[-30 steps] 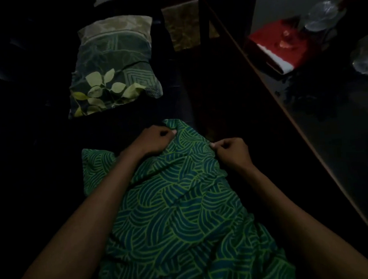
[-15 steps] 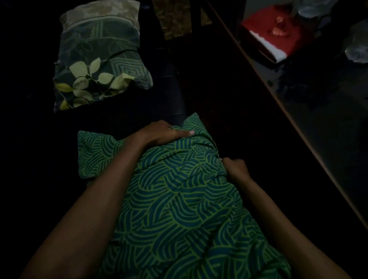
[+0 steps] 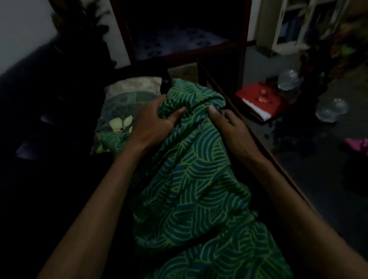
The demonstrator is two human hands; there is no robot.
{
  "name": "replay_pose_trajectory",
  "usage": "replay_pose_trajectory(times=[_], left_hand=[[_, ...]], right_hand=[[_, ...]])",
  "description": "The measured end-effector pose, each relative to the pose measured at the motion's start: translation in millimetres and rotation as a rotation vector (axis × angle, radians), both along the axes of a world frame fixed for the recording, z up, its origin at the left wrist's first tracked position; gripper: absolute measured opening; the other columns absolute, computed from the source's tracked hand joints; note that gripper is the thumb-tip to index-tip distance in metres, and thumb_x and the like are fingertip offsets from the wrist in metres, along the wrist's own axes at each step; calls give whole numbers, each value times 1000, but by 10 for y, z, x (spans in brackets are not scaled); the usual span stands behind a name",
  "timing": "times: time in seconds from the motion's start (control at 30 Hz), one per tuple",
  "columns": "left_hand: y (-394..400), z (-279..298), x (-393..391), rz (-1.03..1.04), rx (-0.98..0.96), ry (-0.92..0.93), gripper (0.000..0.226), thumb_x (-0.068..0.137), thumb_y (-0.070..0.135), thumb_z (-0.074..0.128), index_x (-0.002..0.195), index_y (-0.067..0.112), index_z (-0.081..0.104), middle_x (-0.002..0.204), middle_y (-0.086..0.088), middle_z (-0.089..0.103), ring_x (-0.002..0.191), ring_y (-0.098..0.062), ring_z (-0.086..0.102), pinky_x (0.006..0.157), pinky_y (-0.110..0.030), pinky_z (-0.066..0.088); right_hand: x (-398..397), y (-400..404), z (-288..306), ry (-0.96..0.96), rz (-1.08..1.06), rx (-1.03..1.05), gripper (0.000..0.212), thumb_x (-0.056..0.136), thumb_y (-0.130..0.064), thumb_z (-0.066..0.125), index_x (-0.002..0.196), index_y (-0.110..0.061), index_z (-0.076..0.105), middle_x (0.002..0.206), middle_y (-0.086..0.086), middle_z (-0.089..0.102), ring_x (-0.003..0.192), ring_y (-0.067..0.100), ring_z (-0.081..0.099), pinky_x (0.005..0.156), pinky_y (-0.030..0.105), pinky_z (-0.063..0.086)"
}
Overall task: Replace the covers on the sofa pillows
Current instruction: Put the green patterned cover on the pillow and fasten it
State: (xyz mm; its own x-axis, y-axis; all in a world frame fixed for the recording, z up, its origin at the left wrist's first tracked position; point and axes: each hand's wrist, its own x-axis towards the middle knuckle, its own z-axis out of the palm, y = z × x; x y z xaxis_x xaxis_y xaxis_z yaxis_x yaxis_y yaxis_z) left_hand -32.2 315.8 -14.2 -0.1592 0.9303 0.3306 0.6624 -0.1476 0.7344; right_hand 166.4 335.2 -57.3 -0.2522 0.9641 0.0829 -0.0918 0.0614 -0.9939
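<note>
You have both hands, left hand (image 3: 153, 122) and right hand (image 3: 230, 125), gripping one green cover (image 3: 192, 182); one leaf-print pillow (image 3: 120, 113) lies beyond.

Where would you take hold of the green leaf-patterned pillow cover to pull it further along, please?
Probably at the bunched far end of the green leaf-patterned pillow cover, one hand from each side, where the left hand and right hand already are. The fabric gathers into ridges there, offering folds to pinch; lower down it lies smooth and taut.
</note>
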Motion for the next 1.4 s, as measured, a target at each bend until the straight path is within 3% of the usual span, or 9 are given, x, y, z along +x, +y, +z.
replay_pose_trajectory(times=[0.07,0.17,0.47,0.57,0.77,0.93,1.03,1.17,1.4], left_hand=[[-135,314,58,-47,147,3,34,95,29,67,125,13,64,111,10,66,97,0,63,83,-7,48],[-398,690,41,-155,223,-104,45,93,40,66,129,14,62,119,8,69,103,0,66,88,-16,52],[-902,1204,-10,-396,-251,85,54,68,55,82,116,33,70,110,8,75,101,-13,72,94,-44,57],[-930,1065,-42,-401,-219,47,57,71,44,87,122,30,66,111,10,75,102,-10,71,90,-33,57],[-799,578,-33,-351,-180,26,40,73,26,88,105,33,66,94,27,73,91,5,70,76,-11,54],[-695,233,-46,-268,-197,198,81,64,66,85,134,40,53,134,26,56,122,9,51,104,-22,43],[-695,113,30,-297,-217,160,69,68,55,87,126,43,51,116,34,56,100,25,52,79,-1,43],[-680,-28,114,-384,-217,131,69,64,50,91,124,33,59,111,21,68,99,9,65,83,-13,52],[-673,-242,90,-270,-237,458,105,45,88,76,135,42,46,132,16,54,124,-10,47,104,-38,43]], right_hand=[[27,-27,398,-123,-123,288,40,93,-59,63,115,-27,72,109,-9,76,103,8,71,92,42,58],[31,-216,792,-130,-213,532,21,103,-36,58,107,-20,72,93,-10,74,85,0,67,72,29,52],[-65,-811,893,-46,-87,595,13,101,-28,62,88,-23,64,80,-17,67,78,-6,63,69,15,47],[-18,-879,734,-39,-47,521,23,106,-23,52,89,-31,65,79,-26,68,77,-10,62,68,9,44],[117,-969,185,119,-73,133,27,107,-23,48,109,-20,74,102,1,79,97,19,74,79,32,59],[247,-986,-202,-51,-367,-3,27,104,-22,57,89,-18,78,85,5,77,87,27,73,79,40,58],[354,-1038,-365,-165,-439,-36,27,97,-12,56,89,-29,77,75,-2,76,74,28,72,70,52,59],[457,-1057,-383,-175,-338,-23,34,94,-4,56,110,-28,72,95,-2,76,79,25,72,70,54,61],[484,-996,-511,-314,26,36,60,81,-18,79,126,-47,52,134,-5,58,124,17,58,89,47,61]])
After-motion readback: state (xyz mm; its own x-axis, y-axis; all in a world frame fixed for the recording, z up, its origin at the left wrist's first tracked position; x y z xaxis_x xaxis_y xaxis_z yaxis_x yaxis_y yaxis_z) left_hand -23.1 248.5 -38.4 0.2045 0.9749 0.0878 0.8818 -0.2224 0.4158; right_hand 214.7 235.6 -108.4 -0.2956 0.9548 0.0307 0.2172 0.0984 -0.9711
